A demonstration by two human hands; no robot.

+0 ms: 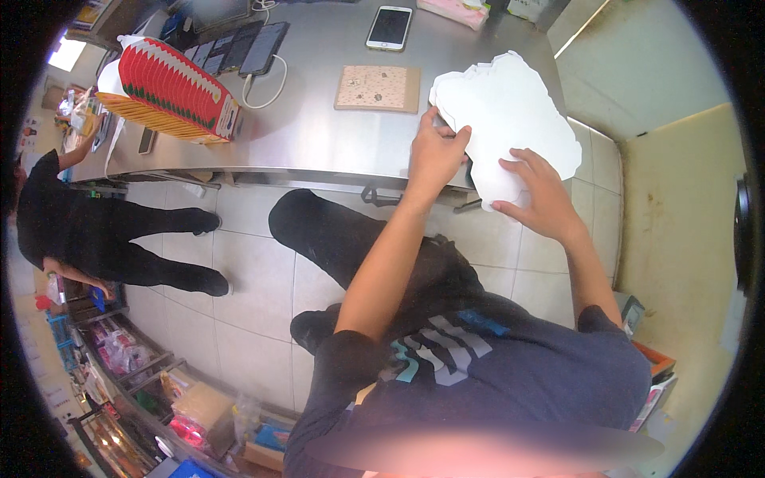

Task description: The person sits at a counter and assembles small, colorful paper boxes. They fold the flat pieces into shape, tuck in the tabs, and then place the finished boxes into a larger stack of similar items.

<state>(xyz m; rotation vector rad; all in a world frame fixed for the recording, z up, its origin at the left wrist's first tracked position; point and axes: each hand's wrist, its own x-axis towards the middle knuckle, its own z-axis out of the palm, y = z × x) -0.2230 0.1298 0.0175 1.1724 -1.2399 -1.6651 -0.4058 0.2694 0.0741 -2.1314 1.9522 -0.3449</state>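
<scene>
A stack of flat white die-cut cardboard sheets (510,111) lies at the right end of a steel counter (319,135), hanging over its front edge. My left hand (434,151) grips the stack's left edge, fingers curled over it. My right hand (538,191) presses on the stack's lower front part, thumb under the overhanging edge. Both forearms reach up from the lower edge of the view.
On the counter lie a beige printed card (378,88), a white phone (390,27), dark phones with a white cable (263,48), a pink pack (454,11) and a red-and-yellow stack of folded boxes (171,92). A person in black (80,231) stands at left. Shelves of goods (135,374) line the lower left.
</scene>
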